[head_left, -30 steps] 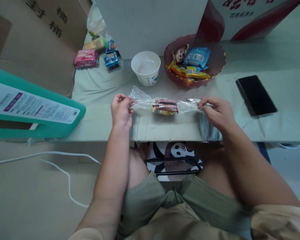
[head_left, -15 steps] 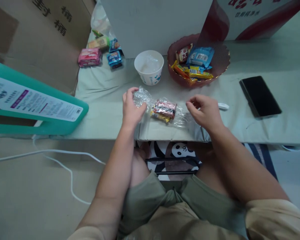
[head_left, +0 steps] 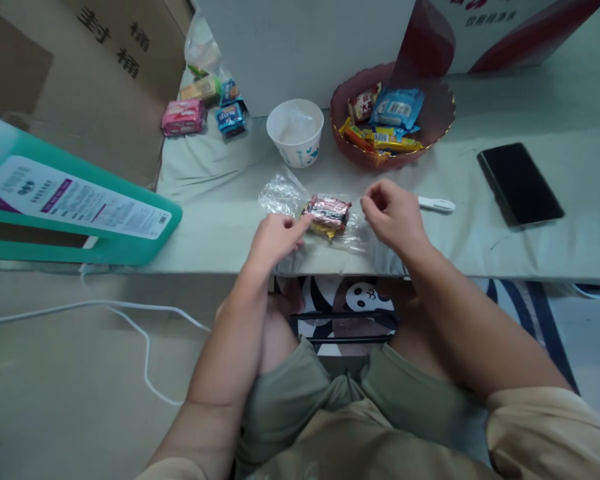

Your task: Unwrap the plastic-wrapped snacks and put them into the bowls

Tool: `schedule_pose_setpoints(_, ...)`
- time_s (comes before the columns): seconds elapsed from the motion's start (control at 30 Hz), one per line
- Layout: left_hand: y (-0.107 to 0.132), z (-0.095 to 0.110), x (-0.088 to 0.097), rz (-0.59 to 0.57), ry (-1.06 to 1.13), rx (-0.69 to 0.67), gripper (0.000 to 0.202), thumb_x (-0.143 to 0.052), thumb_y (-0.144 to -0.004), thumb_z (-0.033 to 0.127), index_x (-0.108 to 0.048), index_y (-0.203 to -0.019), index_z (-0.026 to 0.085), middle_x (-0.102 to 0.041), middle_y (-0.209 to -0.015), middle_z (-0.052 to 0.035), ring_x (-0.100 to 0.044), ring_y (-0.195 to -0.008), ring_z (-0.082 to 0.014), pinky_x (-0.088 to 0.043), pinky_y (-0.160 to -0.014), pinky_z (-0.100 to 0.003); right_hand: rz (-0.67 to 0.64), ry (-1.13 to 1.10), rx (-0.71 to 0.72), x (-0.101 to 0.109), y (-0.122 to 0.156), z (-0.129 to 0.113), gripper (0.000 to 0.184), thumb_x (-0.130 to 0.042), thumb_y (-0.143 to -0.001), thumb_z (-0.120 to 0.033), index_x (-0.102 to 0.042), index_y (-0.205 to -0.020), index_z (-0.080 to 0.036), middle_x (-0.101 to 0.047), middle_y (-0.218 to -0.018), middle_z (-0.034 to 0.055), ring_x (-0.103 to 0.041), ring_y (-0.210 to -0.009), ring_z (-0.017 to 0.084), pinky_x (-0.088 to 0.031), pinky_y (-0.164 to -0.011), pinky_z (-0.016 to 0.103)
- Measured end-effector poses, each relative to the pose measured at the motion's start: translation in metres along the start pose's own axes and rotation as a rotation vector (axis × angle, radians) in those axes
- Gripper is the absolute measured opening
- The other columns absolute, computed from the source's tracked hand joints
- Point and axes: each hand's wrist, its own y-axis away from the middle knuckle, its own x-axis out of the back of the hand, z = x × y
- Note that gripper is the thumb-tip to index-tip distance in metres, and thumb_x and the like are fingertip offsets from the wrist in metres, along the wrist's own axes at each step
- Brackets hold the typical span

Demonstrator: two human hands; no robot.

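Note:
A clear plastic bag lies crumpled near the table's front edge, with a red-brown wrapped snack and a yellow one under it inside. My left hand is at the bag's lower left, its thumb against the snack bundle and its fingers curled at the film. To the right of the bundle, my right hand has thumb and index finger pinched by the film's edge. Whether film is between those fingertips is too fine to see. A white pen-like tool lies just beyond my right hand.
Behind the bag stand a white paper cup and a red glass bowl of wrapped snacks. A black phone lies right. At left are a green jug, a carton and several snack packs.
My left hand has come down and right, from the crumpled end of the bag to the snack bundle. My right hand has shifted slightly left, and more of the white tool shows.

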Motion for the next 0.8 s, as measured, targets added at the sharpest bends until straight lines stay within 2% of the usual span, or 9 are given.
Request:
schedule_pose_setpoints(0.07,-0.003,-0.003,-0.004,0.007,0.024,-0.001,0.038,-0.065,-0.086,0.056,-0.064,-0.073,0.021,-0.069,-0.062,-0.0027,-0.062,-0.054,-0.0166,-0.044,-0.058,-0.03,0.05,-0.021,-0.106,0.008,-0.005,0.008,0.002,-0.056,-0.084,-0.024,-0.056,-0.086,-0.024,-0.061,-0.062,-0.0015,-0.059,-0.059,0.019,-0.045,-0.066,0.035)
schedule_pose_setpoints(0.17,-0.012,-0.005,-0.005,0.111,0.062,-0.05,0.015,-0.071,-0.082,0.035,-0.065,-0.081,0.022,-0.07,-0.067,-0.0013,-0.063,-0.059,-0.0166,-0.042,-0.059,-0.028,0.125,0.11,-0.181,0.026,-0.007,0.019,0.016,-0.062,-0.078,-0.022,-0.058,-0.093,-0.026,-0.059,-0.061,-0.0021,-0.058,-0.061,0.021,-0.045,-0.067,0.037)
schedule_pose_setpoints(0.27,-0.016,0.001,-0.005,0.297,0.101,-0.147,0.01,-0.072,-0.077,0.019,-0.063,-0.074,0.021,-0.069,-0.072,-0.0002,-0.059,-0.061,-0.0141,-0.039,-0.061,-0.027,0.229,0.264,-0.093,0.041,-0.001,0.019,0.025,-0.064,-0.074,-0.019,-0.062,-0.098,-0.027,-0.065,-0.078,0.0034,-0.06,-0.073,0.025,-0.047,-0.072,0.041)
schedule_pose_setpoints(0.33,-0.014,0.008,-0.008,0.378,0.152,-0.189,0.02,-0.074,-0.079,0.024,-0.059,-0.067,0.021,-0.064,-0.067,0.0013,-0.053,-0.058,-0.0129,-0.036,-0.061,-0.028,0.259,0.273,0.047,0.043,0.005,0.012,0.023,-0.059,-0.079,-0.018,-0.064,-0.099,-0.027,-0.066,-0.091,0.0074,-0.062,-0.085,0.027,-0.048,-0.076,0.043)
schedule_pose_setpoints(0.4,-0.01,0.016,-0.014,0.344,0.196,-0.194,0.033,-0.076,-0.083,0.036,-0.056,-0.061,0.021,-0.059,-0.059,0.0017,-0.048,-0.056,-0.0129,-0.034,-0.06,-0.028,0.191,0.248,0.169,0.036,0.012,0.004,0.022,-0.053,-0.084,-0.017,-0.066,-0.099,-0.027,-0.066,-0.097,0.0093,-0.063,-0.091,0.028,-0.05,-0.08,0.044)
schedule_pose_setpoints(0.47,-0.006,0.022,-0.022,0.245,0.184,-0.172,0.038,-0.078,-0.082,0.043,-0.057,-0.059,0.021,-0.058,-0.058,0.0,-0.049,-0.058,-0.014,-0.033,-0.06,-0.029,0.052,0.241,0.196,0.021,0.015,-0.001,0.022,-0.052,-0.084,-0.017,-0.067,-0.099,-0.025,-0.068,-0.1,0.0107,-0.064,-0.091,0.028,-0.05,-0.081,0.045)
schedule_pose_setpoints(0.6,-0.01,0.022,-0.036,0.143,0.186,-0.174,0.021,-0.078,-0.081,0.03,-0.064,-0.068,0.02,-0.068,-0.069,-0.0032,-0.061,-0.067,-0.0165,-0.041,-0.066,-0.029,-0.171,0.167,0.042,-0.01,0.014,-0.006,0.025,-0.053,-0.083,-0.021,-0.064,-0.105,-0.023,-0.074,-0.099,0.0128,-0.066,-0.087,0.031,-0.05,-0.075,0.045)
schedule_pose_setpoints(0.73,-0.016,0.022,-0.036,0.114,0.467,-0.176,0.017,-0.068,-0.087,0.019,-0.062,-0.071,0.019,-0.063,-0.062,0.001,-0.059,-0.059,-0.0125,-0.045,-0.061,-0.025,-0.249,0.025,-0.093,-0.019,0.011,-0.012,0.019,-0.053,-0.086,-0.034,-0.053,-0.102,-0.024,-0.074,-0.098,0.0101,-0.065,-0.08,0.028,-0.046,-0.071,0.042)
schedule_pose_setpoints(0.8,-0.017,0.025,-0.033,0.107,0.638,-0.168,0.021,-0.068,-0.087,0.018,-0.06,-0.067,0.019,-0.059,-0.059,0.0027,-0.055,-0.054,-0.0099,-0.045,-0.058,-0.022,-0.252,-0.026,-0.108,-0.02,0.01,-0.012,0.024,-0.056,-0.085,-0.042,-0.047,-0.098,-0.025,-0.071,-0.097,0.0075,-0.062,-0.073,0.023,-0.045,-0.07,0.04)
